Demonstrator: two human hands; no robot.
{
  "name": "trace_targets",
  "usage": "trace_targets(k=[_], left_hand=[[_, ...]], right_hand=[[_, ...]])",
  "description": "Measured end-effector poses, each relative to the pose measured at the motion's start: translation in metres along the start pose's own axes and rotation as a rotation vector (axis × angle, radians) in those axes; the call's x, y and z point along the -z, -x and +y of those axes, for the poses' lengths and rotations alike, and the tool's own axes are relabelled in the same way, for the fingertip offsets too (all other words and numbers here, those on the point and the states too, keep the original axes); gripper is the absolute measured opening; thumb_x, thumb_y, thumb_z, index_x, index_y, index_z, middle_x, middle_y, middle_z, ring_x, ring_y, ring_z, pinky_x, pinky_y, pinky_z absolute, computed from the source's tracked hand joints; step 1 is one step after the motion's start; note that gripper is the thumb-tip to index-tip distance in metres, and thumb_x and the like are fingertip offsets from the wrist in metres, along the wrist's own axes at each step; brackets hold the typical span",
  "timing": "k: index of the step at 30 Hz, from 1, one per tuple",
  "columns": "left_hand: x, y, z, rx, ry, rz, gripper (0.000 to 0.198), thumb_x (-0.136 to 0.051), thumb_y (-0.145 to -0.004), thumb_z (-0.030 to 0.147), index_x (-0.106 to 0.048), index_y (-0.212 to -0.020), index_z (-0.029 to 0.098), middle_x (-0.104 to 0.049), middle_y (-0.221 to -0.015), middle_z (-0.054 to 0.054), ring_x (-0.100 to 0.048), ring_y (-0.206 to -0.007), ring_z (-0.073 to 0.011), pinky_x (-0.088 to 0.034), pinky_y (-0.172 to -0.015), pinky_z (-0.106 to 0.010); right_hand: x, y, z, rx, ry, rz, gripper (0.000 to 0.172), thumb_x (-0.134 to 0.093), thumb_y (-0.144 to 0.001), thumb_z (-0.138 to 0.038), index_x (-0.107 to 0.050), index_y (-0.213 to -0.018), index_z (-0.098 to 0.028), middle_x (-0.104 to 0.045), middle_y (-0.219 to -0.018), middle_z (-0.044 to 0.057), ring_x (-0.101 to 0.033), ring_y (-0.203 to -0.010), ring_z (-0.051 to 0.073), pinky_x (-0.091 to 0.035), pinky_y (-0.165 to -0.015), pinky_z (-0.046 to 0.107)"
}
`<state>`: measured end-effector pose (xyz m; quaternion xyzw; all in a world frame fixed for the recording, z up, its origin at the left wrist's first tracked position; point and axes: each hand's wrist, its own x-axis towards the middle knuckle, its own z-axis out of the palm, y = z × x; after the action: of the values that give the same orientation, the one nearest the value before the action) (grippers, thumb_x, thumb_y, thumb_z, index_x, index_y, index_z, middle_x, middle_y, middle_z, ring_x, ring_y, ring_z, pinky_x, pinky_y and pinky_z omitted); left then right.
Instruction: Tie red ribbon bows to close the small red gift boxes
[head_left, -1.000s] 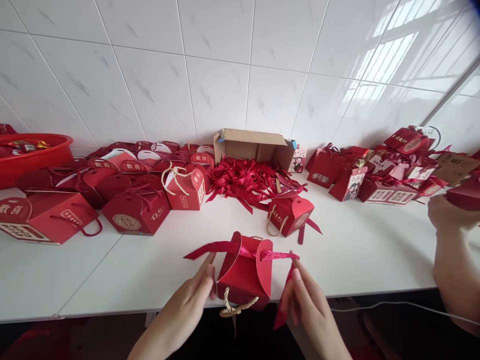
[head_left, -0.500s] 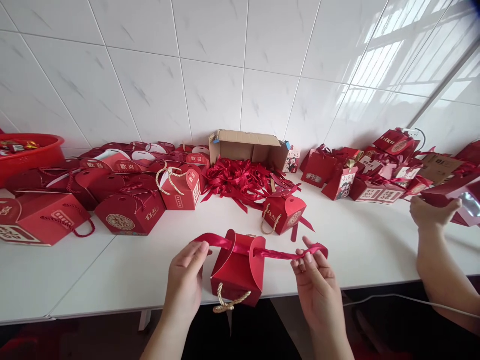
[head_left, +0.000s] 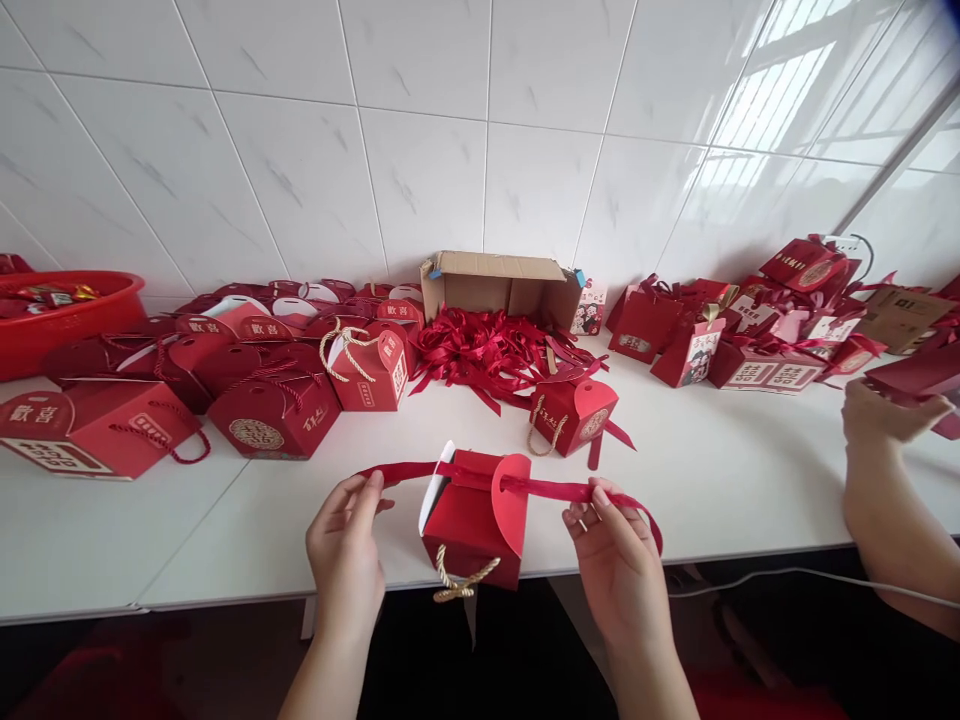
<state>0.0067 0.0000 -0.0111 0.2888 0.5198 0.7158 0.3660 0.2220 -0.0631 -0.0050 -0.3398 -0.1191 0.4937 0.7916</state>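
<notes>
A red gift box (head_left: 471, 525) sits at the table's front edge between my hands, a gold cord tied in a bow on its near side. Through the holes in its top flaps runs a red ribbon (head_left: 551, 489). The left flap leans outward and shows its white inside; the right flap stands curved over the top. My left hand (head_left: 349, 530) pinches the ribbon's left end between thumb and fingers. On the other side, my right hand (head_left: 619, 560) grips the ribbon's right part, and its tail loops down past the fingers.
Behind the box lies a heap of red ribbons (head_left: 487, 350) spilling from a cardboard box (head_left: 480, 285). Several red gift boxes (head_left: 270, 415) crowd the left, near a red basin (head_left: 75, 310). Finished-looking boxes (head_left: 772, 370) pile up at right, beside another person's hand (head_left: 889, 410).
My left hand has moved left, drawing the ribbon out longer on that side. The left flap has tipped outward. The other person's hand has shifted slightly right with a red box.
</notes>
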Motion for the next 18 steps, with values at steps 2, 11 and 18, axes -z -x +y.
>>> trace_targets(k=[2, 11, 18], left_hand=[[0.006, 0.000, -0.005, -0.018, -0.057, -0.013, 0.026, -0.078, -0.061, 0.038, -0.063, -0.070, 0.019, -0.061, -0.069, 0.002, -0.056, -0.064, -0.0135, -0.045, -0.063, -0.025], [0.009, 0.010, 0.000, -0.041, -0.290, -0.344, 0.015, -0.078, -0.056, 0.021, -0.064, -0.055, 0.021, -0.063, -0.064, -0.001, -0.055, -0.064, -0.0182, -0.044, -0.063, -0.026], [0.002, 0.007, 0.014, 0.197, 0.065, -0.316, 0.019, -0.064, -0.075, 0.037, -0.052, -0.078, 0.023, -0.072, -0.073, -0.002, -0.069, -0.067, -0.0215, -0.053, -0.063, -0.031]], right_hand=[[0.001, 0.002, 0.003, -0.030, 0.014, 0.005, 0.017, -0.086, -0.063, -0.026, -0.076, -0.075, -0.021, -0.065, -0.085, 0.000, -0.059, -0.064, 0.009, -0.054, -0.065, 0.025], [0.003, 0.004, 0.019, -0.051, 0.115, -0.072, 0.011, -0.080, -0.073, -0.029, -0.072, -0.081, -0.027, -0.061, -0.083, -0.004, -0.059, -0.068, 0.009, -0.052, -0.069, 0.027], [0.007, -0.001, 0.018, -0.061, 0.072, -0.053, 0.012, -0.081, -0.073, -0.028, -0.070, -0.077, -0.025, -0.059, -0.076, -0.006, -0.059, -0.063, 0.007, -0.052, -0.069, 0.026]])
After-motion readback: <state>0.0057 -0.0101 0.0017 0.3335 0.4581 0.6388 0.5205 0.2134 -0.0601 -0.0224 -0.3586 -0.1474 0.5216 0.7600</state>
